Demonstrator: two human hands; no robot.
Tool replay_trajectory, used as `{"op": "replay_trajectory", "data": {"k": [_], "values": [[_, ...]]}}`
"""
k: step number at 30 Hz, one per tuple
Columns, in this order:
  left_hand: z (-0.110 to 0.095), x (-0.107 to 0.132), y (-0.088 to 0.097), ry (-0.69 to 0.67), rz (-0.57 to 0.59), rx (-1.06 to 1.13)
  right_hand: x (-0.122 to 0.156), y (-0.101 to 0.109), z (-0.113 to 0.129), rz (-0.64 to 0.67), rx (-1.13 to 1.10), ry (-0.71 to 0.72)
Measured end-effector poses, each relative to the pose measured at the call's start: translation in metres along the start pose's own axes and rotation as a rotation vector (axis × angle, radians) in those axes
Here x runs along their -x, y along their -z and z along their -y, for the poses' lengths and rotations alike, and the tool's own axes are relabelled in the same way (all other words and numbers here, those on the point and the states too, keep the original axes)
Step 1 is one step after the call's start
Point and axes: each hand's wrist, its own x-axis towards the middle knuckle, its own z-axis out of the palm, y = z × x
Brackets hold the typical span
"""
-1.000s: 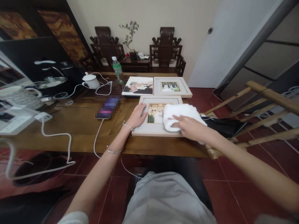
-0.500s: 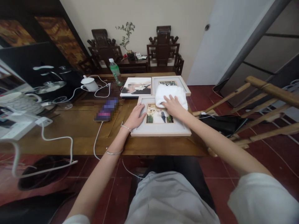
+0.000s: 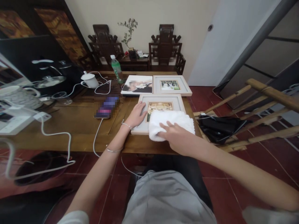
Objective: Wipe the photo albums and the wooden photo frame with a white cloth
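A light wooden picture frame [image 3: 142, 128] lies flat near the table's front edge, a small photo in its middle. My left hand [image 3: 136, 115] rests on the frame's left side, palm down, with the fingers stretched out and the thumb apart. In my right hand [image 3: 174, 137] is a folded white towel [image 3: 171, 118], the thumb tucked under its near edge. This towel covers the frame's lower right part and hangs slightly over the near edge. Behind lie a second picture frame [image 3: 184, 89] and a white-bordered photo panel [image 3: 140, 78], side by side.
On the wooden table [image 3: 77, 124] to the left, a phone [image 3: 106, 107] is plugged into a white cable. A green-labelled bottle [image 3: 116, 70], a lidded white cup [image 3: 90, 81] and a clear plastic cup [image 3: 62, 98] stand farther left. Right of the table is a wooden chair [image 3: 263, 90].
My right hand has drawn the towel from the frame's upper right down to its lower right. The rear frame's photo is uncovered now. My left hand has stayed in place.
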Motion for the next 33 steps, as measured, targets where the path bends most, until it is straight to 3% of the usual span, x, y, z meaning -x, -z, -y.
{"op": "replay_trajectory", "data": {"k": [4,9,13,18,24,28,31,33], "values": [[0.0,0.0,0.0,0.002,0.009,0.004,-0.034,-0.017,-0.043,-0.047,-0.101,-0.114],[0.0,0.0,0.002,-0.004,0.018,0.019,-0.084,-0.028,-0.116,-0.304,0.022,-0.248],[0.0,0.0,0.003,-0.007,0.015,0.022,-0.108,-0.025,-0.138,-0.368,0.063,-0.282],[-0.003,0.0,0.004,0.001,0.015,0.021,-0.094,-0.025,-0.115,-0.288,0.125,-0.151],[-0.005,-0.001,0.002,0.008,0.016,0.011,-0.031,-0.022,-0.054,-0.154,0.09,0.003],[-0.003,-0.002,0.001,0.002,0.02,-0.01,0.002,-0.019,-0.015,-0.136,0.047,0.083],[-0.002,-0.002,0.001,-0.005,0.026,-0.015,0.006,-0.026,-0.001,-0.159,0.051,0.097],[-0.002,-0.002,0.001,-0.01,0.025,-0.016,-0.002,-0.032,-0.006,-0.18,0.055,0.075]]}}
